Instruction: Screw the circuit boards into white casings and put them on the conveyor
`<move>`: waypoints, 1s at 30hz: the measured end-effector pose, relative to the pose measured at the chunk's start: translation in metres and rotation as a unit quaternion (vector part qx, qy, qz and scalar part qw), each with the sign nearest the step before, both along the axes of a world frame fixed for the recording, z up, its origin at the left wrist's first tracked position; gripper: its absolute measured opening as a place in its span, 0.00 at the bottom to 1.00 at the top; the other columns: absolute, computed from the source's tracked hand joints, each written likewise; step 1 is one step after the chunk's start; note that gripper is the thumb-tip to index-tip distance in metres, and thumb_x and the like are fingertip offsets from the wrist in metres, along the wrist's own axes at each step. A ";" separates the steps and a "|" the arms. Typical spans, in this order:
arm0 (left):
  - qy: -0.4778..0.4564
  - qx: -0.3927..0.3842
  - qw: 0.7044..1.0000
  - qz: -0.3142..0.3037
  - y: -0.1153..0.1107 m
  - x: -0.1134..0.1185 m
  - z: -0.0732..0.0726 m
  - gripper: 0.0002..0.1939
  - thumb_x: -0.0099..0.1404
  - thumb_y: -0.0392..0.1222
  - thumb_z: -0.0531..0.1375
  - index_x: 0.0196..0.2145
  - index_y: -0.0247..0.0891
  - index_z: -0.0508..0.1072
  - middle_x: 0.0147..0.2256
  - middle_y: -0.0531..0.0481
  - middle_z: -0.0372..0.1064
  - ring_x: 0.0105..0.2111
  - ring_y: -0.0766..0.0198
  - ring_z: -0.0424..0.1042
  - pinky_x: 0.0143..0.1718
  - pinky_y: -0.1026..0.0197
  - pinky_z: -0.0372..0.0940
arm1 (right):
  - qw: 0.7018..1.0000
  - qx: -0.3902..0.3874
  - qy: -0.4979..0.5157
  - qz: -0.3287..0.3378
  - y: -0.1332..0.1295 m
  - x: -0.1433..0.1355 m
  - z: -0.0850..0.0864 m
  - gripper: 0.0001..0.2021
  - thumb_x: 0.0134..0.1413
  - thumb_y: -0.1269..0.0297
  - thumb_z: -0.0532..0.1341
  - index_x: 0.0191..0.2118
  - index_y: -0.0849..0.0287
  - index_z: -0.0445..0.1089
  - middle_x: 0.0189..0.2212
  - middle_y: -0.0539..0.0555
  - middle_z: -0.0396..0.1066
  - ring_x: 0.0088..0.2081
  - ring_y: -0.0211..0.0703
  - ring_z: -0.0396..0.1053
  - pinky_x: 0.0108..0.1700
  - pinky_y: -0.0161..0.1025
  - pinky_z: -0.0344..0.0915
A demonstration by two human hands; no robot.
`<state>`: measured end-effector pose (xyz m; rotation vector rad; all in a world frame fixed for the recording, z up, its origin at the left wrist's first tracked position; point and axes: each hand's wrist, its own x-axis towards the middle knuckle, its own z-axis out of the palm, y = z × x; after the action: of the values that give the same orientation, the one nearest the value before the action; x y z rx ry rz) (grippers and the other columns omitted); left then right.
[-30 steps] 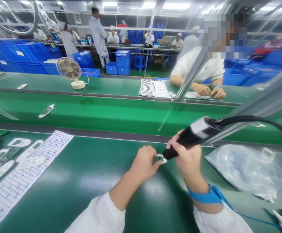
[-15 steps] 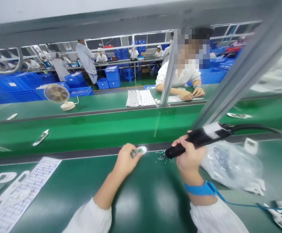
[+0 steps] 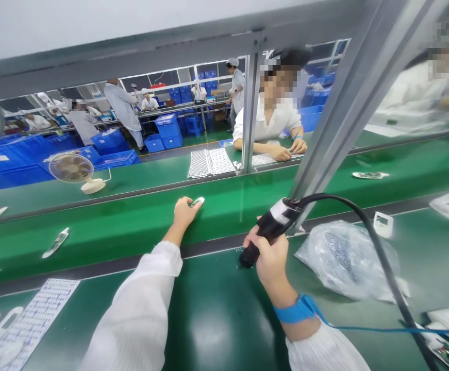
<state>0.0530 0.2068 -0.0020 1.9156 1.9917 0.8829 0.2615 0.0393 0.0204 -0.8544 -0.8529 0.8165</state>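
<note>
My left hand (image 3: 184, 213) reaches out over the green conveyor belt (image 3: 131, 219). Its fingers are closed on a small white casing with a circuit board (image 3: 198, 201), whose rounded white end sticks out to the right. Wrapped in my right hand (image 3: 273, 257) is a black electric screwdriver (image 3: 273, 220) with a white label and a thick cable. The tool slants down to the left, its tip end low over the green bench (image 3: 209, 299). A few tiny screws (image 3: 239, 250) lie by that end, partly hidden by it. A blue strap (image 3: 296, 309) circles my right wrist.
On the right lies a clear plastic bag (image 3: 348, 257) of small dark parts, near a white frame (image 3: 383, 225). A printed sheet (image 3: 34, 324) lies at left. Metal posts (image 3: 325, 118) rise beyond the belt's near edge. A co-worker (image 3: 272, 121) sits across, near a fan (image 3: 71, 167).
My left hand has moved forward from the bench edge to over the belt, with the casing in it. The screwdriver has tilted more upright and now covers most of the screws. The view has shifted.
</note>
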 end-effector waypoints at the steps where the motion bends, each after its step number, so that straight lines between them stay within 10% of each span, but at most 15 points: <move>1: -0.003 0.011 1.000 0.002 -0.014 0.003 0.001 0.12 0.64 0.49 0.64 0.37 0.38 0.72 0.43 0.41 0.73 0.46 0.50 0.71 0.47 0.52 0.64 | 1.000 0.000 -0.001 -0.002 0.000 0.000 0.000 0.12 0.49 0.68 0.60 0.42 0.58 0.64 0.19 0.44 0.68 0.21 0.42 0.66 0.28 0.40 0.62; 4: -0.015 0.047 0.999 -0.015 -0.081 0.017 -0.002 0.07 0.67 0.44 0.59 0.40 0.40 0.72 0.46 0.43 0.73 0.49 0.52 0.70 0.52 0.50 0.64 | 1.000 0.004 0.010 -0.013 0.001 0.001 0.002 0.13 0.47 0.67 0.61 0.42 0.58 0.63 0.19 0.44 0.68 0.21 0.42 0.66 0.28 0.40 0.62; 8: -0.068 0.085 0.975 -0.195 -0.179 0.037 -0.022 0.02 0.67 0.39 0.59 0.36 0.42 0.73 0.40 0.48 0.75 0.45 0.55 0.73 0.49 0.51 0.66 | 0.999 0.004 0.026 -0.024 0.001 0.001 0.004 0.14 0.46 0.67 0.62 0.42 0.58 0.63 0.19 0.43 0.68 0.20 0.42 0.66 0.28 0.40 0.62; 11: -0.067 0.065 0.975 -0.200 -0.213 0.047 -0.028 0.04 0.67 0.37 0.59 0.38 0.42 0.74 0.42 0.46 0.75 0.45 0.53 0.72 0.49 0.48 0.66 | 0.999 -0.005 0.027 -0.033 0.001 0.000 0.004 0.14 0.46 0.66 0.62 0.41 0.58 0.63 0.19 0.43 0.67 0.20 0.41 0.66 0.28 0.40 0.62; 18: -0.015 0.020 0.971 -0.238 -0.211 0.053 -0.020 0.15 0.64 0.36 0.64 0.49 0.44 0.74 0.46 0.46 0.73 0.49 0.51 0.69 0.48 0.46 0.65 | 0.995 -0.009 0.094 -0.011 0.000 -0.003 0.007 0.17 0.42 0.64 0.65 0.41 0.58 0.63 0.20 0.42 0.67 0.18 0.41 0.66 0.27 0.40 0.62; 30: -0.049 0.045 0.976 -0.209 -0.205 0.054 -0.039 0.04 0.61 0.36 0.68 0.30 0.42 0.78 0.38 0.49 0.76 0.44 0.54 0.70 0.42 0.48 0.66 | 0.974 -0.104 0.203 0.013 0.002 -0.003 0.013 0.25 0.30 0.63 0.69 0.39 0.56 0.64 0.18 0.44 0.65 0.18 0.41 0.63 0.24 0.38 0.61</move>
<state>0.1074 0.0015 -0.0407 2.1792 1.4332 0.9371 0.2586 0.0412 0.0331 -0.8206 -0.4224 1.0722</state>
